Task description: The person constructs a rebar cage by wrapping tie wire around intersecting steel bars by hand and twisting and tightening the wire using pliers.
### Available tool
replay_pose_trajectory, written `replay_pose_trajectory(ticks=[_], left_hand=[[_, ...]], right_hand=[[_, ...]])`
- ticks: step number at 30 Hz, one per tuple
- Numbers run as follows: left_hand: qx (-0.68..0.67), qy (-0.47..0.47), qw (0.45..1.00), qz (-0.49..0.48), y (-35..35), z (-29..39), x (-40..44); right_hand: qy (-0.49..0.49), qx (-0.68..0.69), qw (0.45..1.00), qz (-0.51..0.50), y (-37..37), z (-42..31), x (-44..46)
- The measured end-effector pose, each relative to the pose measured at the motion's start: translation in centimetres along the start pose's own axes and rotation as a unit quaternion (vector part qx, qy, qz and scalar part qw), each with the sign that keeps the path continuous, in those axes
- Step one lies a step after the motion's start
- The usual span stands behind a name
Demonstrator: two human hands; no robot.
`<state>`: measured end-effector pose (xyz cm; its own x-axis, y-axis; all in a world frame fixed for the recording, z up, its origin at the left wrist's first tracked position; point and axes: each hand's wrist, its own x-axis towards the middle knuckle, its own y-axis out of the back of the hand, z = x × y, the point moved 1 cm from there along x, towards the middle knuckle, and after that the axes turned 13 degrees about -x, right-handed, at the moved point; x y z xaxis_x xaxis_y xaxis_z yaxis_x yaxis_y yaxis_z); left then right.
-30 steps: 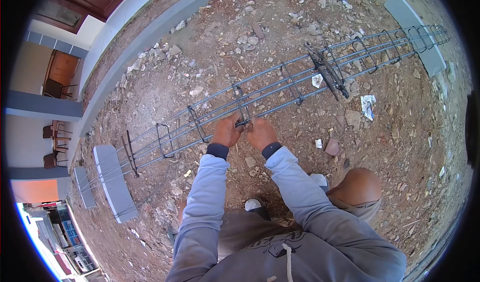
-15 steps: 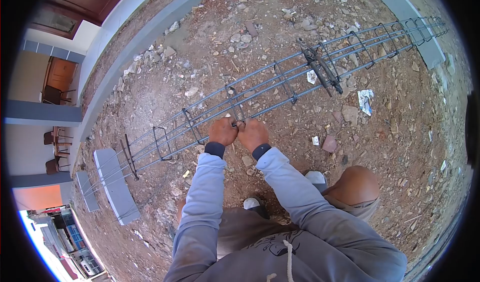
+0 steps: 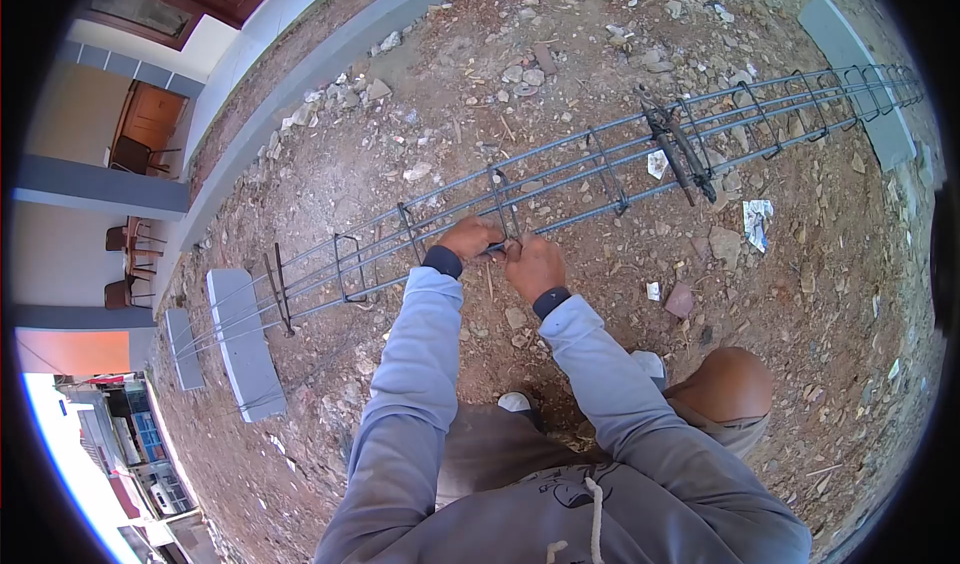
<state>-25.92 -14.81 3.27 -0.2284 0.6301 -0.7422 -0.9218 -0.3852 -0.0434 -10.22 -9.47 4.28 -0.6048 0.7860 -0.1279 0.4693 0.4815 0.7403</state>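
Observation:
A long rebar cage (image 3: pixel 580 217), made of parallel steel bars with square stirrups, runs diagonally across the view above the ground. My left hand (image 3: pixel 470 237) is closed around the cage's near-side bar, beside a stirrup (image 3: pixel 500 204). Just right of it, my right hand (image 3: pixel 537 268) is closed in a pinch at the same joint; whatever lies between its fingertips is too small to make out. The two hands almost touch. Further right, a dark long-handled metal tool (image 3: pixel 680 149) rests across the bars.
Grey slabs (image 3: pixel 245 349) lie under the cage's left end, and another grey slab (image 3: pixel 850 64) is under its right end. Rusty rods (image 3: pixel 277 289) cross the bars at left. Stones, rubble and a crumpled wrapper (image 3: pixel 758 224) litter the dirt. A low kerb (image 3: pixel 330 54) borders a building.
The view has shifted, so the cage appears further right. My left hand has risen slightly relative to the right and reaches further over the bar; both stay at the same joint.

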Motion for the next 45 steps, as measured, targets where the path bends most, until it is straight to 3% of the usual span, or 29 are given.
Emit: replay_pose_trajectory(ticks=[4, 7, 11, 15, 16, 19, 23, 29, 32, 35, 38, 41, 45], left_hand=[[0.096, -0.058, 0.994, -0.004, 1.6, -1.2, 2.5], [0.065, -0.022, 0.998, -0.002, -0.1, 1.1, 0.2], [0.099, -0.086, 0.99, 0.042, -0.3, 0.3, 0.8], [0.194, -0.17, 0.944, 0.207, -2.4, -0.1, -0.7], [0.206, -0.21, 0.908, 0.298, -3.8, 0.1, -1.9], [0.122, -0.274, 0.883, 0.36, -4.0, -2.7, -0.7], [0.116, -0.289, 0.877, 0.366, -4.5, -2.7, -1.6], [-0.074, -0.326, 0.905, 0.262, -4.8, -2.8, -2.3], [0.001, -0.352, 0.893, 0.281, -5.1, -3.3, -2.8], [0.186, -0.314, 0.888, 0.279, -5.3, -2.4, -4.3], [0.276, -0.35, 0.843, 0.302, -6.1, -2.6, -5.2], [0.346, -0.393, 0.797, 0.301, -6.2, -3.0, -6.0], [0.349, -0.408, 0.799, 0.272, -5.8, -3.3, -5.7]], right_hand=[[0.02, -0.012, 1.0, 0.0, -0.7, 0.4, 0.2], [-0.001, -0.017, 1.0, -0.01, -0.4, 0.2, 0.1], [0.002, -0.025, 1.0, 0.002, -1.0, 0.6, 0.2], [-0.023, -0.025, 0.999, -0.002, -1.2, 0.2, 0.6], [-0.027, -0.02, 0.999, -0.001, -1.2, 0.1, 0.6], [-0.034, -0.006, 0.999, 0.006, -1.3, 0.0, 0.5], [-0.034, 0.004, 0.999, 0.027, -1.8, 0.3, 0.3], [-0.05, 0.025, 0.998, 0.024, -1.5, 0.2, 0.4], [-0.05, 0.045, 0.997, 0.03, -2.0, 0.5, 0.3], [-0.034, 0.063, 0.996, 0.051, -2.7, 0.7, 0.1], [-0.034, 0.089, 0.995, 0.039, -2.4, 0.5, -0.3], [-0.034, 0.124, 0.991, 0.042, -2.3, 0.4, -1.0], [-0.021, 0.147, 0.985, 0.087, -2.3, 0.4, -2.6]])
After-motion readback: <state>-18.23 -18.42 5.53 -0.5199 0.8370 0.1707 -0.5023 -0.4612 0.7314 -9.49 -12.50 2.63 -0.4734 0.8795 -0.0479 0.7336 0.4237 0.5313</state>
